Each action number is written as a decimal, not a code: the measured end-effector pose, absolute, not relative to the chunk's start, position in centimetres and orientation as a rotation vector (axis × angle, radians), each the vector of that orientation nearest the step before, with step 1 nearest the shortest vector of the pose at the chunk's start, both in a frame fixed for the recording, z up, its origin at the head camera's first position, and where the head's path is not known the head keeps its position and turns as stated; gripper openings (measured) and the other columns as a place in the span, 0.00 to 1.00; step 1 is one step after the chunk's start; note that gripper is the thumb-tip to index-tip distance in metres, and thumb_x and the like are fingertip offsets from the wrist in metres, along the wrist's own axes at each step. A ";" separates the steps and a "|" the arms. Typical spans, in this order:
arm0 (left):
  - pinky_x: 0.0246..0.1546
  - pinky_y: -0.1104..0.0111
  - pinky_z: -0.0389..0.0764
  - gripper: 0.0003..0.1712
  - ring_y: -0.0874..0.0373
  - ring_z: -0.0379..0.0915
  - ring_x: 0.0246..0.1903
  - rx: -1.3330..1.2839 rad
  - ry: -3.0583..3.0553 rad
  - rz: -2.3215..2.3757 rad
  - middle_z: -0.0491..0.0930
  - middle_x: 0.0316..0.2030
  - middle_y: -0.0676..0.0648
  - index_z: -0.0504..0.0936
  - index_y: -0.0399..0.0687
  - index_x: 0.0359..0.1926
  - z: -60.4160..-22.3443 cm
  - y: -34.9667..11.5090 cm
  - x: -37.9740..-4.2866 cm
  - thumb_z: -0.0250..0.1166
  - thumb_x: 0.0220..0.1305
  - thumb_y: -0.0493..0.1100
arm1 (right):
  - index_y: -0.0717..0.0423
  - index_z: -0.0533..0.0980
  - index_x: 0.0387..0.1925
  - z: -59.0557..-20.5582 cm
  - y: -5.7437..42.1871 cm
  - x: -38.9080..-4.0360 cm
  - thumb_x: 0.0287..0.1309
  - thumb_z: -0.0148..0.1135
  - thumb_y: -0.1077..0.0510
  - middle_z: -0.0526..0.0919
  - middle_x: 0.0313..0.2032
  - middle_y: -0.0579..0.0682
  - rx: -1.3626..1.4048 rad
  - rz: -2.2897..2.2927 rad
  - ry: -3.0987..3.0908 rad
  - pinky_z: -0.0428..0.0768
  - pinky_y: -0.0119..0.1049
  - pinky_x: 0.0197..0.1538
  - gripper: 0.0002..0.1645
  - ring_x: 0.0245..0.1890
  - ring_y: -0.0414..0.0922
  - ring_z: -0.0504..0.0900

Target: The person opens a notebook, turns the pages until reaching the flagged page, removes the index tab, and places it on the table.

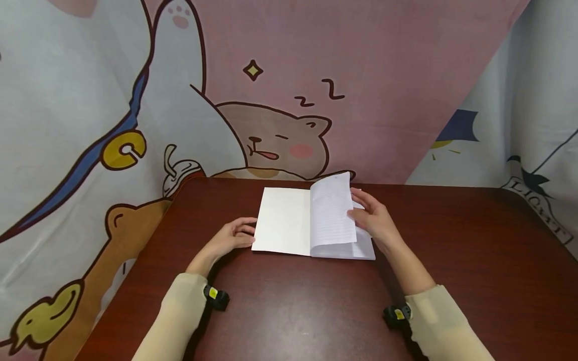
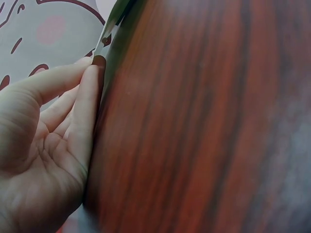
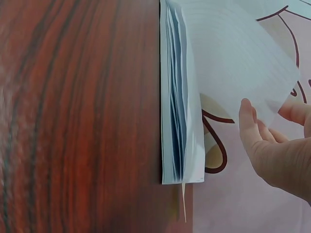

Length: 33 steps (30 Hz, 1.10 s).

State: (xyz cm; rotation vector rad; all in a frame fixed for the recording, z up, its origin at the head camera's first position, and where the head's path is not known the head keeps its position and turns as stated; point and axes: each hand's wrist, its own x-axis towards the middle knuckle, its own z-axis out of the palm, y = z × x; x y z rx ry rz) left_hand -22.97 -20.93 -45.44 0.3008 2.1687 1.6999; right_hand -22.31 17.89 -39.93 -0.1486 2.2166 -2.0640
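Note:
An open notebook lies on the table, its left side blank and white. One lined page is lifted off the right-hand stack and curves upward. My left hand is at the notebook's left edge; in the left wrist view, the thumb and fingers pinch the cover's edge. With my right hand I hold the raised page by its outer edge, between thumb and fingers. The right wrist view shows this sheet standing away from the page stack.
The dark red-brown wooden table runs back to a cartoon-printed cloth. A thin ribbon hangs from the notebook's end. Black straps with small devices sit at both wrists, beside the light sleeves.

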 end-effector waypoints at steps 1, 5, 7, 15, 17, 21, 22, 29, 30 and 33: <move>0.48 0.69 0.83 0.34 0.63 0.78 0.42 0.293 2.170 1.702 0.74 0.54 0.33 0.64 0.37 0.72 -45.5 -20.9 -23.0 0.63 0.67 0.32 | 0.59 0.56 0.76 -39.9 17.8 -22.2 0.67 0.54 0.66 0.60 0.74 0.62 -0.150 -2.063 2.218 0.80 0.24 0.45 0.38 0.46 0.30 0.78; 0.48 0.69 0.83 0.34 0.63 0.79 0.42 0.278 2.175 1.706 0.74 0.54 0.34 0.64 0.39 0.72 -45.6 -20.9 -22.9 0.63 0.67 0.32 | 0.58 0.56 0.76 -39.7 17.5 -22.0 0.68 0.55 0.65 0.59 0.75 0.59 -0.146 -2.059 2.223 0.80 0.25 0.44 0.38 0.47 0.29 0.78; 0.48 0.70 0.83 0.34 0.63 0.79 0.42 0.265 2.174 1.707 0.74 0.54 0.35 0.65 0.40 0.72 -45.7 -20.9 -22.9 0.63 0.67 0.32 | 0.57 0.56 0.76 -39.6 17.4 -21.9 0.68 0.54 0.66 0.58 0.75 0.59 -0.151 -2.062 2.218 0.80 0.25 0.44 0.38 0.47 0.28 0.78; 0.47 0.69 0.84 0.34 0.63 0.79 0.42 0.266 2.188 1.705 0.75 0.54 0.35 0.65 0.40 0.71 -45.6 -20.7 -22.9 0.63 0.67 0.32 | 0.56 0.55 0.76 -39.2 17.0 -21.6 0.68 0.55 0.66 0.58 0.75 0.58 -0.166 -2.077 2.188 0.80 0.27 0.45 0.39 0.48 0.30 0.77; 0.47 0.70 0.83 0.34 0.63 0.79 0.42 0.269 2.189 1.707 0.75 0.54 0.35 0.65 0.40 0.71 -45.6 -20.7 -22.9 0.64 0.67 0.32 | 0.54 0.55 0.77 -39.1 16.9 -21.5 0.67 0.55 0.65 0.59 0.75 0.58 -0.158 -2.067 2.193 0.79 0.27 0.46 0.39 0.48 0.30 0.77; 0.47 0.70 0.83 0.34 0.63 0.79 0.42 0.280 2.187 1.708 0.74 0.55 0.33 0.65 0.39 0.71 -45.7 -20.8 -22.9 0.63 0.67 0.32 | 0.53 0.55 0.77 -39.0 16.6 -21.5 0.67 0.56 0.65 0.60 0.75 0.58 -0.144 -2.071 2.180 0.78 0.27 0.46 0.39 0.46 0.30 0.77; 0.47 0.70 0.83 0.34 0.63 0.79 0.42 0.285 2.185 1.709 0.74 0.55 0.33 0.64 0.39 0.72 -45.7 -20.8 -22.8 0.63 0.67 0.33 | 0.53 0.55 0.77 -39.0 16.5 -21.5 0.67 0.56 0.65 0.60 0.75 0.59 -0.147 -2.082 2.165 0.79 0.27 0.46 0.39 0.46 0.30 0.77; 0.48 0.70 0.83 0.34 0.63 0.79 0.42 0.287 2.178 1.714 0.74 0.55 0.33 0.64 0.39 0.72 -45.8 -20.9 -22.9 0.63 0.67 0.33 | 0.51 0.55 0.77 -38.7 16.1 -21.4 0.68 0.56 0.63 0.58 0.76 0.56 -0.160 -2.060 2.155 0.76 0.40 0.60 0.39 0.52 0.35 0.76; 0.48 0.70 0.83 0.34 0.63 0.79 0.43 0.283 2.180 1.713 0.74 0.55 0.33 0.64 0.39 0.72 -45.8 -20.9 -22.9 0.63 0.67 0.33 | 0.50 0.55 0.77 -38.7 16.0 -21.4 0.69 0.56 0.62 0.58 0.76 0.55 -0.158 -2.052 2.159 0.74 0.46 0.63 0.39 0.54 0.37 0.75; 0.48 0.70 0.83 0.34 0.63 0.79 0.43 0.275 2.183 1.710 0.74 0.56 0.34 0.65 0.41 0.72 -45.7 -20.9 -22.9 0.63 0.67 0.33 | 0.49 0.54 0.77 -38.5 15.8 -21.3 0.69 0.56 0.61 0.57 0.77 0.55 -0.156 -2.049 2.151 0.66 0.57 0.69 0.39 0.60 0.45 0.73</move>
